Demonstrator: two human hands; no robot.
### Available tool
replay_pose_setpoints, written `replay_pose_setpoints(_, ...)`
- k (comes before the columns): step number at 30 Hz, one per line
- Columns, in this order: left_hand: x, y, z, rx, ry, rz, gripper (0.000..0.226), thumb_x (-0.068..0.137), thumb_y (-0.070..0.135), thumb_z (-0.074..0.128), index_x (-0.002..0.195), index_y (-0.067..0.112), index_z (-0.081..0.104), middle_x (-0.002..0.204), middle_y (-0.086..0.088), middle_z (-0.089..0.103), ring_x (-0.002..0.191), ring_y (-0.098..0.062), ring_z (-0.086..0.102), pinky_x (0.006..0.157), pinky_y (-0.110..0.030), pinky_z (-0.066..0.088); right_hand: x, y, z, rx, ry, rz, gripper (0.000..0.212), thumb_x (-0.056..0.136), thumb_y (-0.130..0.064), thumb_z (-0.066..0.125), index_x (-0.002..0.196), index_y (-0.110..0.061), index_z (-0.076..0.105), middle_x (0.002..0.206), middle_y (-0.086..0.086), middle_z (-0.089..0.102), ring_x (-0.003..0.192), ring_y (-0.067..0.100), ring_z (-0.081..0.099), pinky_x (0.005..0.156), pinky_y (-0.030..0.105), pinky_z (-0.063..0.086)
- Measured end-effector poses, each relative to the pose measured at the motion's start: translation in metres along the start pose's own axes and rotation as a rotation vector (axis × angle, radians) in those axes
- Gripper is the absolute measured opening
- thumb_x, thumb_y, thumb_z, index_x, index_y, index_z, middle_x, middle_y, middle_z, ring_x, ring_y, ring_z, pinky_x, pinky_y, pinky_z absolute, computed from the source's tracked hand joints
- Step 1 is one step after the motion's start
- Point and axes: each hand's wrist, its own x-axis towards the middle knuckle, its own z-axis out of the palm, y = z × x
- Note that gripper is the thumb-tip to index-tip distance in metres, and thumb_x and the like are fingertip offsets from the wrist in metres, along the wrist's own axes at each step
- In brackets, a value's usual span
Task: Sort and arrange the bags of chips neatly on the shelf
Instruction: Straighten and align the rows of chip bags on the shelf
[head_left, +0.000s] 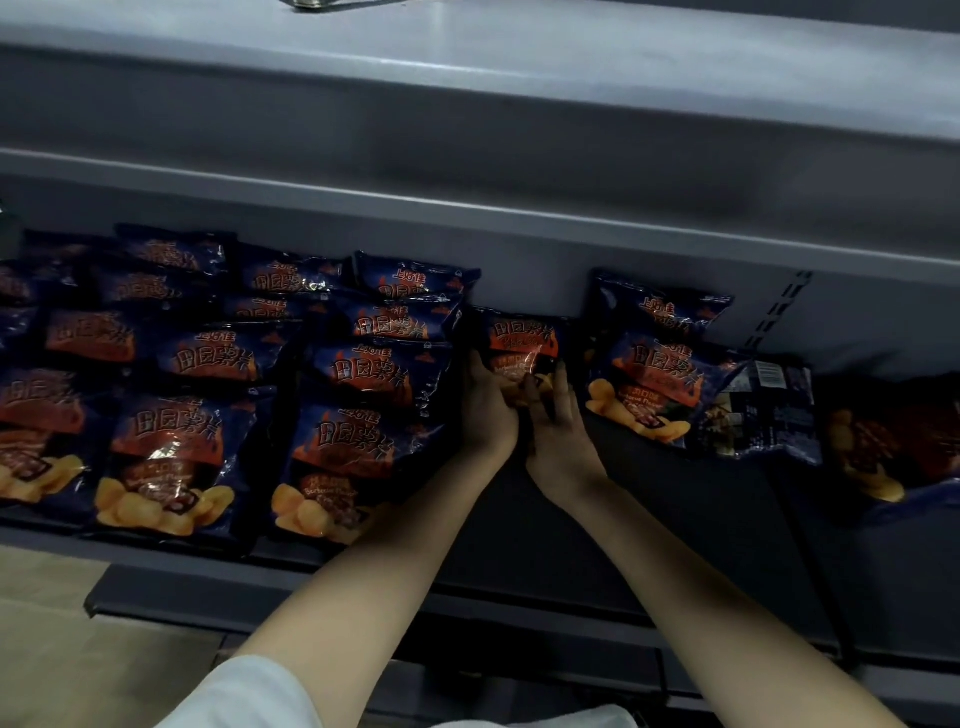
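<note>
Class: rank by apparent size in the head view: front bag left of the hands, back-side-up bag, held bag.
Front bag
Back-side-up bag
Held bag, partly hidden by left hand and right hand
Nearness may favour the first.

Held bag (523, 340): dark blue chip packet with an orange label, standing at the back of the shelf (675, 525). The fingers (475, 371) of the left hand (488, 410) and the right hand (561, 436) grip its lower part.
Left of the fingers: rows of bags (358, 436), overlapping, faces up.
Right of the fingers: two overlapping bags (649, 379), then a reversed bag (763, 410) lying back side up, then, farthest out, a blurred bag (893, 452).
Above the fingers: grey upper shelf (467, 104).
</note>
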Motion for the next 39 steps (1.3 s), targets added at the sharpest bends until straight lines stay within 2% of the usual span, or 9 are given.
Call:
replay_pose_setpoints(9,0.002,0.006,-0.005,-0.079,0.043,-0.095,0.069,0.085,0.001,0.055,0.145,0.01,0.022,0.143,-0.014,0.032,0.133,-0.029,0.034,0.11,-0.038,0.032,-0.005,-0.004,0.006,-0.021,-0.018,0.004,0.069,0.095,-0.011,0.039,0.151,-0.014,-0.001,0.152,0.019,-0.027,0.143,0.035,-0.017,0.119,0.042,-0.002)
replay_pose_setpoints(13,-0.004,0.006,-0.003,-0.074,0.135,0.011,0.058,0.086,0.001,0.056,0.138,0.008,0.032,0.137,-0.01,0.037,0.125,-0.023,0.041,0.101,-0.023,0.035,0.001,-0.003,0.002,-0.006,-0.022,0.029,0.066,0.098,-0.023,0.037,0.151,-0.022,-0.003,0.154,0.011,-0.027,0.143,0.031,-0.018,0.117,0.041,-0.001)
replay_pose_setpoints(16,-0.004,0.008,0.0,-0.102,0.195,0.034,0.042,0.095,0.007,0.046,0.136,0.012,0.036,0.12,0.004,0.042,0.116,-0.017,0.046,0.076,0.003,0.03,0.005,-0.005,0.003,-0.037,-0.037,0.067,0.068,0.098,-0.034,0.038,0.15,-0.026,-0.005,0.153,0.008,-0.03,0.142,0.03,-0.02,0.116,0.043,-0.001)
replay_pose_setpoints(22,-0.006,0.006,0.003,-0.024,0.267,0.154,0.043,0.094,0.013,0.043,0.137,0.012,0.034,0.138,-0.013,0.039,0.118,-0.023,0.046,0.087,-0.023,0.039,-0.003,-0.006,0.008,-0.014,0.102,0.018,0.061,0.098,-0.035,0.039,0.151,-0.025,0.009,0.155,0.007,-0.025,0.143,0.03,-0.02,0.117,0.043,0.002)
replay_pose_setpoints(26,-0.003,0.001,0.001,0.146,0.357,0.138,0.038,0.103,0.03,0.023,0.134,0.018,0.04,0.126,-0.004,0.05,0.106,-0.014,0.05,0.068,-0.007,0.039,-0.011,-0.006,0.011,0.008,0.176,-0.031,0.051,0.1,-0.026,0.036,0.149,-0.02,0.025,0.158,0.009,-0.011,0.146,0.027,-0.008,0.118,0.043,0.009)
replay_pose_setpoints(29,-0.006,0.0,0.002,0.001,0.272,0.111,0.04,0.099,0.011,0.037,0.14,0.011,0.033,0.137,-0.01,0.043,0.118,-0.013,0.043,0.081,-0.002,0.032,-0.01,-0.004,0.014,-0.101,0.118,0.013,0.054,0.099,-0.037,0.031,0.15,-0.028,0.015,0.157,0.003,-0.018,0.146,0.025,-0.01,0.118,0.045,0.003)
replay_pose_setpoints(31,-0.007,0.0,0.002,-0.042,0.232,0.115,0.047,0.094,0.003,0.043,0.14,0.004,0.032,0.141,-0.016,0.041,0.127,-0.025,0.042,0.1,-0.02,0.032,-0.008,-0.003,0.016,-0.155,0.062,0.047,0.059,0.098,-0.043,0.028,0.15,-0.03,0.004,0.155,-0.001,-0.025,0.145,0.023,-0.015,0.117,0.048,0.001)
replay_pose_setpoints(34,-0.012,-0.005,0.001,-0.03,0.189,0.13,0.065,0.091,0.008,0.048,0.147,0.013,0.017,0.147,-0.012,0.034,0.128,-0.029,0.044,0.101,-0.04,0.042,-0.004,-0.003,0.016,-0.206,-0.017,0.075,0.067,0.096,-0.05,0.029,0.15,-0.032,-0.007,0.153,-0.001,-0.031,0.143,0.022,-0.02,0.116,0.051,-0.002)
replay_pose_setpoints(39,-0.026,-0.007,-0.002,0.106,0.145,0.147,0.066,0.095,0.013,0.041,0.15,0.016,0.006,0.158,-0.004,0.0,0.143,-0.021,0.016,0.105,-0.024,0.034,-0.003,-0.002,0.016,-0.24,-0.047,0.069,0.071,0.095,-0.05,0.034,0.15,-0.031,-0.007,0.153,0.002,-0.03,0.143,0.024,-0.02,0.116,0.052,-0.002)
